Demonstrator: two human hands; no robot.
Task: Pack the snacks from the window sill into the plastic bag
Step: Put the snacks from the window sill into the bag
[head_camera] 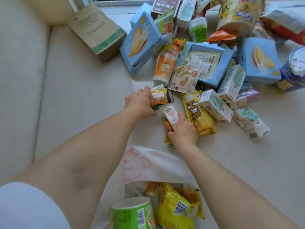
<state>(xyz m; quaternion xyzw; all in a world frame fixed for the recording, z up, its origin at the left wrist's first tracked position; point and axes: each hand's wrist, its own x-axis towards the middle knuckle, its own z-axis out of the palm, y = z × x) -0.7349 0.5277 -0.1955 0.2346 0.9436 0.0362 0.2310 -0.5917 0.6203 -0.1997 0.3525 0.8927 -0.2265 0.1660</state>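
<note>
A heap of snacks lies on the pale window sill (82, 90). My left hand (140, 103) grips a small yellow snack packet (159, 96) at the near edge of the heap. My right hand (183, 131) is closed on a small white milk carton (172, 116), with orange and yellow packets under it. The white plastic bag (158, 164) with a pink drawing lies open near me. In its mouth sit a green cup (133, 212) and a yellow chip bag (175, 205).
Beyond my hands lie blue biscuit boxes (142, 42), an orange drink bottle (165, 63), a yellow cartoon chip bag (198, 111), white milk cartons (216, 108) and large tubs (237, 14). A brown paper bag (97, 30) lies at the left by the window frame.
</note>
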